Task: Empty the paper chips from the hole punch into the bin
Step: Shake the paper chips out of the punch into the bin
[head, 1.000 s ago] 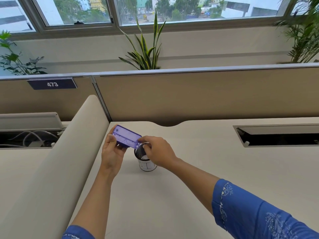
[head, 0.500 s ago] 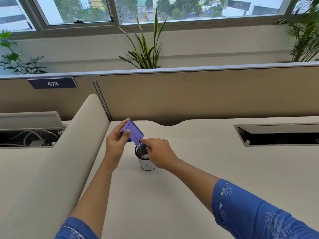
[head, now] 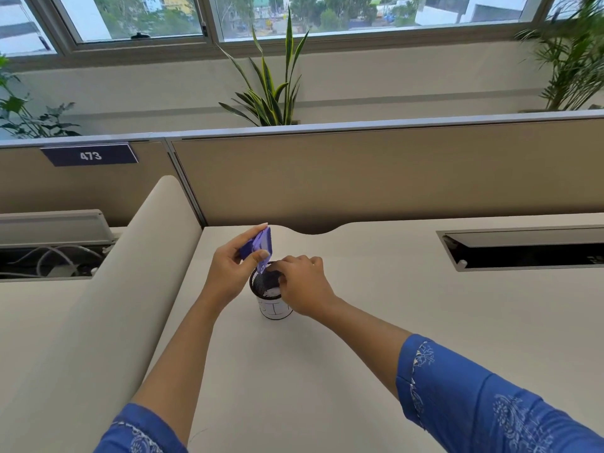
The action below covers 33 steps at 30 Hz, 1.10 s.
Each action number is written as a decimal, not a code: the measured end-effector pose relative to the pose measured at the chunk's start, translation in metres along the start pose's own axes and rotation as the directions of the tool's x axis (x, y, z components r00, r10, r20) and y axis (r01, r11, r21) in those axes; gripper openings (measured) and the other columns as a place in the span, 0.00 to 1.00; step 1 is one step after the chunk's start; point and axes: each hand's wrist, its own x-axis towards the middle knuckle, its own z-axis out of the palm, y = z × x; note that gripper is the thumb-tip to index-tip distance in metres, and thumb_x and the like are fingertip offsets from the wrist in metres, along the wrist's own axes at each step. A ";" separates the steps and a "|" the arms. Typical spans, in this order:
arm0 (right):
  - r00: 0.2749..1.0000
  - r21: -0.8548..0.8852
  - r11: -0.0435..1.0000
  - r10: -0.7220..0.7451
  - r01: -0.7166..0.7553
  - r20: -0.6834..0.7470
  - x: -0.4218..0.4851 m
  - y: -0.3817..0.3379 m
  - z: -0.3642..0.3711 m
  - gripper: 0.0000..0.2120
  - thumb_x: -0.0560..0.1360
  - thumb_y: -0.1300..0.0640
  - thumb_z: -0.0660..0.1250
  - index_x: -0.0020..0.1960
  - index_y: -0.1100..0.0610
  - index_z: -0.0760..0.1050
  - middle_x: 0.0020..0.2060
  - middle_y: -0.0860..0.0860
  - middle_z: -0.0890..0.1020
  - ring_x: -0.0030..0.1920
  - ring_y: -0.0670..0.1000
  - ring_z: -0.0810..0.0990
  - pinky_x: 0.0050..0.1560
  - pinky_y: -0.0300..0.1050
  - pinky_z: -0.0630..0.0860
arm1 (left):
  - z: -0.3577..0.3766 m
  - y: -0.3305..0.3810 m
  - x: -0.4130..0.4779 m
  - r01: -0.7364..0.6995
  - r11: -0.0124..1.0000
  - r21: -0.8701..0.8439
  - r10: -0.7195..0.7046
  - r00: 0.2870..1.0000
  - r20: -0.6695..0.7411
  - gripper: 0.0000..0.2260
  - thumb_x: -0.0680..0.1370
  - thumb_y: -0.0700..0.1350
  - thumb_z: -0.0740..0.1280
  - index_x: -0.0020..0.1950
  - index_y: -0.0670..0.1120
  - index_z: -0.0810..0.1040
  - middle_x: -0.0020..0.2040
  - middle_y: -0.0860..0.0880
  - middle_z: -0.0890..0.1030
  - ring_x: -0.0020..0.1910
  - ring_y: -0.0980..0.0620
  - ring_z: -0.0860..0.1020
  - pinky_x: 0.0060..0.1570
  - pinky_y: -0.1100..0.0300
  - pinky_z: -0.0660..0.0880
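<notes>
The left hand (head: 230,271) pinched the tilted hole punch (head: 261,248); the right hand (head: 302,286) gripped the bin (head: 273,310) rim below. Chips could spill past that narrow mouth.

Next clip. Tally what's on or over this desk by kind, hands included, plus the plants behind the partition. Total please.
Hands: 2, left hand with its grip on the punch, right hand at the bin rim
Purple hole punch: 1, tilted over the bin
Mesh bin: 1, white scraps inside
Plants: 3, left, middle, right
Total: 7
</notes>
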 end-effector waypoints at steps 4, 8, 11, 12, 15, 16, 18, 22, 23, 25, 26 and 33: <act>0.989 0.115 0.984 0.125 -0.135 0.083 0.005 -0.002 -0.005 0.18 0.76 0.64 0.58 0.59 0.51 0.80 0.50 0.53 0.84 0.50 0.58 0.79 0.51 0.52 0.68 | 0.005 0.009 0.000 -0.042 0.991 0.128 0.037 0.998 0.045 0.22 0.73 0.43 0.71 0.63 0.63 0.76 0.61 0.63 0.79 0.62 0.58 0.77 0.58 0.67 0.74; 0.914 0.642 0.651 0.307 -0.405 0.265 0.010 -0.007 -0.017 0.15 0.76 0.66 0.60 0.56 0.59 0.82 0.50 0.59 0.85 0.48 0.57 0.82 0.50 0.49 0.80 | 0.010 0.010 0.001 -0.142 0.948 0.284 0.097 0.982 0.164 0.24 0.75 0.37 0.71 0.65 0.59 0.75 0.62 0.56 0.79 0.61 0.61 0.75 0.59 0.70 0.71; 0.833 0.766 0.359 0.383 -0.533 0.400 0.013 -0.009 -0.023 0.14 0.76 0.67 0.61 0.57 0.62 0.81 0.46 0.60 0.84 0.42 0.51 0.83 0.40 0.38 0.80 | 0.009 0.011 0.003 -0.158 0.935 0.317 0.100 0.976 0.193 0.23 0.75 0.37 0.71 0.67 0.53 0.75 0.62 0.54 0.80 0.61 0.59 0.75 0.59 0.70 0.70; 0.803 0.775 0.284 0.408 -0.565 0.435 0.014 -0.009 -0.025 0.15 0.77 0.68 0.60 0.58 0.63 0.81 0.45 0.60 0.84 0.41 0.50 0.83 0.37 0.36 0.80 | 0.009 0.012 0.003 -0.162 0.936 0.313 0.106 0.977 0.187 0.22 0.75 0.36 0.71 0.67 0.51 0.76 0.61 0.54 0.80 0.61 0.59 0.76 0.59 0.70 0.70; 0.713 0.784 0.033 0.440 -0.620 0.546 0.017 -0.007 -0.029 0.14 0.78 0.69 0.58 0.59 0.68 0.78 0.51 0.64 0.84 0.45 0.54 0.83 0.45 0.42 0.82 | 0.010 0.012 0.001 -0.172 0.924 0.343 0.097 0.969 0.226 0.22 0.75 0.36 0.71 0.67 0.50 0.76 0.60 0.52 0.80 0.59 0.60 0.75 0.58 0.72 0.70; 0.693 0.783 -0.054 0.431 -0.620 0.578 0.018 -0.008 -0.031 0.15 0.79 0.69 0.56 0.60 0.69 0.77 0.52 0.65 0.83 0.47 0.57 0.83 0.49 0.45 0.82 | 0.011 0.012 0.001 -0.168 0.918 0.359 0.074 0.963 0.259 0.22 0.75 0.36 0.71 0.67 0.50 0.76 0.60 0.51 0.80 0.59 0.60 0.75 0.58 0.73 0.69; 0.672 0.779 -0.191 0.410 -0.597 0.616 0.018 -0.010 -0.034 0.19 0.79 0.70 0.49 0.61 0.70 0.75 0.50 0.65 0.82 0.49 0.59 0.81 0.54 0.50 0.80 | 0.012 0.012 0.000 -0.157 0.912 0.378 0.038 0.952 0.303 0.22 0.74 0.35 0.71 0.66 0.50 0.77 0.60 0.49 0.80 0.59 0.56 0.75 0.59 0.73 0.69; 0.632 0.752 -0.334 0.408 -0.568 0.659 0.015 -0.013 -0.040 0.20 0.80 0.69 0.46 0.56 0.69 0.76 0.43 0.63 0.81 0.42 0.59 0.81 0.38 0.48 0.82 | 0.014 0.013 -0.001 -0.166 0.901 0.400 0.020 0.938 0.346 0.23 0.74 0.34 0.71 0.66 0.49 0.77 0.59 0.50 0.79 0.59 0.52 0.76 0.59 0.64 0.74; 0.614 0.740 -0.363 0.412 -0.567 0.673 0.014 -0.013 -0.040 0.19 0.80 0.68 0.46 0.53 0.69 0.76 0.43 0.63 0.80 0.41 0.60 0.81 0.34 0.48 0.81 | 0.015 0.013 -0.002 -0.165 0.894 0.416 0.000 0.929 0.369 0.23 0.74 0.34 0.71 0.66 0.50 0.77 0.58 0.50 0.79 0.58 0.51 0.76 0.58 0.62 0.74; 0.589 0.727 -0.402 0.426 -0.557 0.687 0.012 -0.011 -0.041 0.20 0.80 0.68 0.44 0.53 0.70 0.75 0.46 0.64 0.81 0.44 0.62 0.82 0.37 0.52 0.82 | 0.014 0.012 -0.001 -0.180 0.874 0.451 -0.012 0.920 0.391 0.22 0.73 0.34 0.71 0.66 0.50 0.78 0.58 0.49 0.79 0.56 0.50 0.77 0.57 0.62 0.75; 0.583 0.728 -0.408 0.435 -0.551 0.686 0.012 -0.010 -0.041 0.20 0.80 0.68 0.44 0.56 0.71 0.73 0.48 0.66 0.82 0.46 0.63 0.82 0.42 0.54 0.82 | 0.013 0.012 -0.001 -0.198 0.861 0.468 0.004 0.923 0.384 0.23 0.73 0.34 0.71 0.66 0.49 0.78 0.58 0.48 0.80 0.57 0.50 0.76 0.56 0.64 0.74; 0.567 0.714 -0.441 0.435 -0.544 0.700 0.010 -0.008 -0.044 0.20 0.81 0.65 0.42 0.58 0.72 0.71 0.47 0.66 0.82 0.45 0.63 0.82 0.44 0.55 0.79 | 0.016 0.015 -0.008 -0.218 0.827 0.519 -0.017 0.912 0.410 0.23 0.73 0.34 0.71 0.67 0.50 0.77 0.59 0.47 0.79 0.59 0.47 0.74 0.56 0.58 0.74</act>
